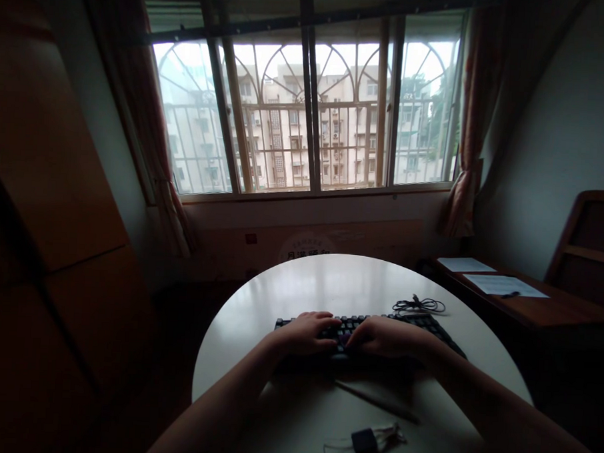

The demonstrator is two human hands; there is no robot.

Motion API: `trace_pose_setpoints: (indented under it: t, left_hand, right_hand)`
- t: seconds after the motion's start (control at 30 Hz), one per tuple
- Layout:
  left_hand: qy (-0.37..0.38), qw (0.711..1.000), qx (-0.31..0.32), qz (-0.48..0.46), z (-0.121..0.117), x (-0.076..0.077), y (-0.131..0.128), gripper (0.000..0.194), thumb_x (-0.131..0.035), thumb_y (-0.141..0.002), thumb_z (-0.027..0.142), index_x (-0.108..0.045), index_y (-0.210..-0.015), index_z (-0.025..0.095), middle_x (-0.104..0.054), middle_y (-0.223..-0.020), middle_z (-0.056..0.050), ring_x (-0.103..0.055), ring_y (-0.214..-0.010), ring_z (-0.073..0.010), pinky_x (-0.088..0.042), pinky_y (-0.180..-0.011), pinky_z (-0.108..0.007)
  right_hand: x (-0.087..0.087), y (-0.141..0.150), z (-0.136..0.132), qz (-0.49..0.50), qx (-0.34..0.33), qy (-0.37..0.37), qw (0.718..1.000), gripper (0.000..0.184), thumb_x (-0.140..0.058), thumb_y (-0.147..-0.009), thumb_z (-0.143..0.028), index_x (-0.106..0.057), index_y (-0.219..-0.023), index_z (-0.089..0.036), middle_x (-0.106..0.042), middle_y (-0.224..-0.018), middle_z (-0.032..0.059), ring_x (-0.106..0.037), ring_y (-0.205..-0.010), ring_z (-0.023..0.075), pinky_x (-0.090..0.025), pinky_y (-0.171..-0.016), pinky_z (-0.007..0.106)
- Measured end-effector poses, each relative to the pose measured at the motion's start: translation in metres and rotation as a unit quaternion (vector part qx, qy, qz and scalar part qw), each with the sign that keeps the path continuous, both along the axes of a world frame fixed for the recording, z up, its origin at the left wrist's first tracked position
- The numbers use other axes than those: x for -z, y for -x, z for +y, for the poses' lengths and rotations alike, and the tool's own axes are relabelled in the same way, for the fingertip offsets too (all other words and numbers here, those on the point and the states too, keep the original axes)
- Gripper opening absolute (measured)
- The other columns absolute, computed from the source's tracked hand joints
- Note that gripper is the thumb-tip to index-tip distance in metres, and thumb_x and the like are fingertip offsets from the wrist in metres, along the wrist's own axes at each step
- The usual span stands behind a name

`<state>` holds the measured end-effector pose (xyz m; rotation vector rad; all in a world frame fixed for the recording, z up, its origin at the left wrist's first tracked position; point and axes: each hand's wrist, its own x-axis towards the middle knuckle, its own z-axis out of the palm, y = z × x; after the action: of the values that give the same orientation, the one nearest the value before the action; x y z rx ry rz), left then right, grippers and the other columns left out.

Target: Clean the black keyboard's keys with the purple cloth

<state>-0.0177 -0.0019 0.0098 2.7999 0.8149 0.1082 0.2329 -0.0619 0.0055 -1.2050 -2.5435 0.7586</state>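
Note:
A black keyboard (438, 328) lies across the round white table, partly hidden under both hands. My left hand (304, 333) rests on its left part, fingers stretched over the keys and thumb apart from them. My right hand (390, 336) is over the middle, its fingers bent down and together; what they may hold is hidden. Between the hands a small purple patch (345, 338) shows among the keys. Nearer to me lie a long thin stick-like tool (377, 399) and a small black block with thin wire loops (364, 444).
A coiled black cable (419, 304) lies behind the keyboard on the white table (248, 311). To the right, a brown wooden surface (573, 308) bears paper sheets (504, 285) and a dark pen (511, 294). A wooden cabinet (48, 175) stands left; a barred window is ahead.

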Motion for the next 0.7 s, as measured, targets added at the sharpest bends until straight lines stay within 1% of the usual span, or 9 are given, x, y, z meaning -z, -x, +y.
trace_pose_setpoints:
  t: [0.27,0.37,0.53,0.7]
  left_hand:
    - [-0.001,1.000,-0.001,0.000,-0.0001,0.0006,-0.0008,0.059,-0.059,-0.089,0.051,-0.048,-0.143,0.031,-0.052,-0.143,-0.006,-0.050,-0.127,-0.0327,-0.041,-0.106,-0.043]
    - [0.002,1.000,-0.002,-0.001,0.0000,0.0006,-0.0008,0.059,-0.059,-0.089,0.051,-0.048,-0.144,0.031,-0.051,-0.143,-0.007,-0.051,-0.126,-0.0329,-0.041,-0.105,-0.043]
    - [-0.004,1.000,-0.005,0.000,-0.0011,0.0010,-0.0012,0.059,-0.059,-0.088,0.051,-0.048,-0.143,0.032,-0.052,-0.142,-0.006,-0.050,-0.127,-0.0324,-0.040,-0.106,-0.043]
    - [-0.028,0.999,-0.044,0.011,-0.0069,0.0033,-0.0054,0.060,-0.061,-0.087,0.051,-0.049,-0.143,0.032,-0.045,-0.149,-0.008,-0.041,-0.136,-0.0348,-0.033,-0.111,-0.050]
  right_hand:
    - [-0.0028,-0.0001,-0.0044,-0.023,0.028,-0.019,0.999,0.034,-0.055,-0.085,-0.030,-0.078,-0.110,-0.026,-0.079,-0.089,0.0002,-0.068,-0.075,0.0186,-0.046,-0.068,0.023]
    - [-0.0017,0.0026,-0.0061,-0.019,0.030,-0.023,0.999,0.035,-0.055,-0.085,-0.030,-0.077,-0.112,-0.028,-0.079,-0.091,0.0000,-0.069,-0.076,0.0194,-0.046,-0.068,0.023]
    - [-0.0016,0.0061,-0.0083,-0.011,0.021,-0.030,0.999,0.036,-0.054,-0.085,-0.028,-0.075,-0.115,-0.029,-0.079,-0.097,0.0004,-0.070,-0.080,0.0204,-0.046,-0.071,0.024]
    - [-0.0022,0.0050,-0.0087,-0.017,0.016,-0.022,0.999,0.035,-0.054,-0.086,-0.029,-0.076,-0.113,-0.027,-0.079,-0.094,0.0017,-0.069,-0.077,0.0203,-0.046,-0.069,0.025]
